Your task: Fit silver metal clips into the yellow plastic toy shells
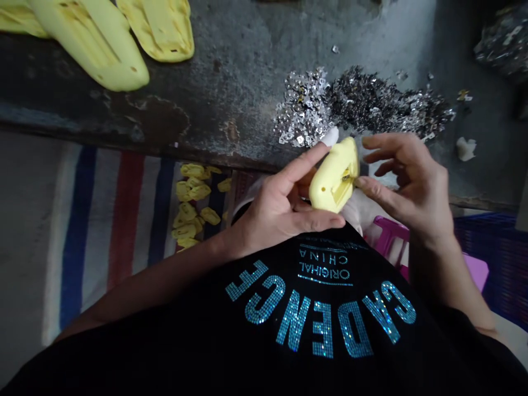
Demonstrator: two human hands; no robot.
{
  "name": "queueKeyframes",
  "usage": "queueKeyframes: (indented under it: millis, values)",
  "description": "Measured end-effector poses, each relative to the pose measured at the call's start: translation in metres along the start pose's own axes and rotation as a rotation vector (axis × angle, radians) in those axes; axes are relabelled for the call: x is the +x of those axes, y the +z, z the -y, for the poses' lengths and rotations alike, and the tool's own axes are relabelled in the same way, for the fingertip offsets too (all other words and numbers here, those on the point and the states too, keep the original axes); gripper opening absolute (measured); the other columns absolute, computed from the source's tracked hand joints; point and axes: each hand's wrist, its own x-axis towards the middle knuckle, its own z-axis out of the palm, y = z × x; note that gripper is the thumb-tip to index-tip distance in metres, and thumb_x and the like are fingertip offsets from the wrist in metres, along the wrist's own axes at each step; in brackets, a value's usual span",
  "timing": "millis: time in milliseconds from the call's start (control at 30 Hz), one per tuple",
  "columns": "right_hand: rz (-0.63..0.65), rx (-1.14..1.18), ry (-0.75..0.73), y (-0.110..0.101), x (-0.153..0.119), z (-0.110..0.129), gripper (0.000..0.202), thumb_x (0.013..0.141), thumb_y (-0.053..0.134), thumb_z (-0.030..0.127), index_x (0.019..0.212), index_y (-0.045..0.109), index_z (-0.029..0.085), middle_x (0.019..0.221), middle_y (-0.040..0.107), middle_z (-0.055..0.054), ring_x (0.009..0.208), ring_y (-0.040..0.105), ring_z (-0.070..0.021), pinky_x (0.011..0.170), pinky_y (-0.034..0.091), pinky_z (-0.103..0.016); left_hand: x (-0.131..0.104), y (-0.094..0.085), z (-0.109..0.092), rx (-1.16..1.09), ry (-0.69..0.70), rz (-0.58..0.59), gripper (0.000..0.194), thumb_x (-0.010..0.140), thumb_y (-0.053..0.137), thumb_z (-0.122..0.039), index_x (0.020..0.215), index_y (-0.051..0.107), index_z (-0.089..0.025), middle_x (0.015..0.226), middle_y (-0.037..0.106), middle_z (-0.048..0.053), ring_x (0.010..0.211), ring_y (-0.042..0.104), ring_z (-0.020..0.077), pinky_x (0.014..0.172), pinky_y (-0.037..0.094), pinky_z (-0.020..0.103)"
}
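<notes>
My left hand point(284, 209) is closed around a yellow plastic shell point(325, 184), holding it tilted above the front edge of the bench. A small dark metal piece point(346, 177) sits in the slot on the shell's right side. White tape or a cover wraps one fingertip point(330, 136) of that hand. My right hand point(412, 181) is just right of the shell, its fingers curved and apart. Its thumb tip is at the shell's right edge, near the slot; I cannot tell whether it presses there. Nothing shows between the right fingers.
Behind the hands, a pile of small metal clips point(305, 107) and darker small metal parts point(367, 102) lies on the worn metal bench point(231, 66). Larger yellow shells point(99, 44) lie at back left. More yellow pieces point(192, 190) rest below on a striped sheet point(124, 214). A pink stool point(388, 234) stands right.
</notes>
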Motion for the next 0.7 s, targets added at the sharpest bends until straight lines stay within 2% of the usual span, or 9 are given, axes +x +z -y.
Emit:
queueKeyframes:
  millis: [100, 167, 333, 433, 567, 633, 700]
  values:
    - [0.098, 0.22, 0.115, 0.002, 0.008, -0.012, 0.06, 0.095, 0.09, 0.065, 0.142, 0.074, 0.033, 0.14, 0.081, -0.009, 0.114, 0.081, -0.0285, 0.085, 0.07, -0.043, -0.001, 0.001, 0.0, 0.19, 0.097, 0.039, 0.099, 0.084, 0.103, -0.028, 0.172, 0.059, -0.041, 0.152, 0.078, 0.003, 0.125, 0.082, 0.0343, 0.097, 0.077, 0.045]
    - [0.122, 0.3, 0.15, 0.004, 0.012, -0.018, 0.065, 0.091, 0.093, 0.069, 0.141, 0.074, 0.032, 0.137, 0.082, -0.008, 0.114, 0.081, -0.0278, 0.086, 0.07, -0.041, 0.001, 0.004, 0.0, 0.282, 0.166, 0.053, 0.098, 0.083, 0.103, -0.027, 0.171, 0.061, -0.038, 0.152, 0.078, 0.006, 0.118, 0.082, 0.0322, 0.096, 0.077, 0.046]
    - [0.108, 0.338, 0.132, 0.013, 0.01, -0.027, 0.071, 0.087, 0.092, 0.077, 0.138, 0.072, 0.032, 0.133, 0.082, -0.007, 0.109, 0.081, -0.0265, 0.081, 0.07, -0.038, 0.009, 0.012, -0.004, 0.472, 0.28, 0.065, 0.086, 0.084, 0.102, -0.03, 0.163, 0.068, -0.029, 0.139, 0.081, 0.008, 0.113, 0.08, 0.0321, 0.108, 0.072, 0.05]
    - [-0.001, 0.336, 0.077, 0.021, -0.001, -0.03, 0.072, 0.09, 0.087, 0.079, 0.142, 0.068, 0.034, 0.137, 0.08, -0.008, 0.112, 0.08, -0.0281, 0.085, 0.071, -0.041, 0.01, 0.015, -0.009, 0.569, 0.323, 0.131, 0.085, 0.084, 0.103, -0.036, 0.162, 0.069, -0.03, 0.139, 0.08, 0.009, 0.117, 0.079, 0.034, 0.111, 0.071, 0.051]
    - [-0.183, 0.271, 0.014, 0.029, -0.023, -0.03, 0.055, 0.103, 0.074, 0.071, 0.147, 0.063, 0.041, 0.142, 0.077, -0.009, 0.123, 0.078, -0.0315, 0.103, 0.069, -0.049, 0.007, 0.018, -0.016, 0.55, 0.335, 0.23, 0.091, 0.089, 0.1, -0.041, 0.171, 0.061, -0.033, 0.15, 0.074, 0.011, 0.131, 0.077, 0.0337, 0.113, 0.072, 0.047]
    - [-0.285, 0.248, -0.045, 0.032, -0.031, -0.032, 0.057, 0.101, 0.075, 0.072, 0.149, 0.062, 0.042, 0.142, 0.077, -0.009, 0.123, 0.079, -0.0335, 0.104, 0.069, -0.053, 0.007, 0.019, -0.016, 0.52, 0.336, 0.242, 0.093, 0.091, 0.099, -0.041, 0.174, 0.058, -0.032, 0.144, 0.075, 0.011, 0.129, 0.078, 0.0312, 0.108, 0.075, 0.043]
    - [-0.386, 0.242, -0.103, 0.035, -0.036, -0.035, 0.066, 0.097, 0.076, 0.077, 0.152, 0.06, 0.043, 0.142, 0.075, -0.011, 0.119, 0.08, -0.0358, 0.101, 0.068, -0.057, 0.009, 0.02, -0.013, 0.536, 0.376, 0.26, 0.092, 0.09, 0.1, -0.042, 0.172, 0.061, -0.03, 0.135, 0.076, 0.01, 0.122, 0.08, 0.0287, 0.106, 0.075, 0.041]
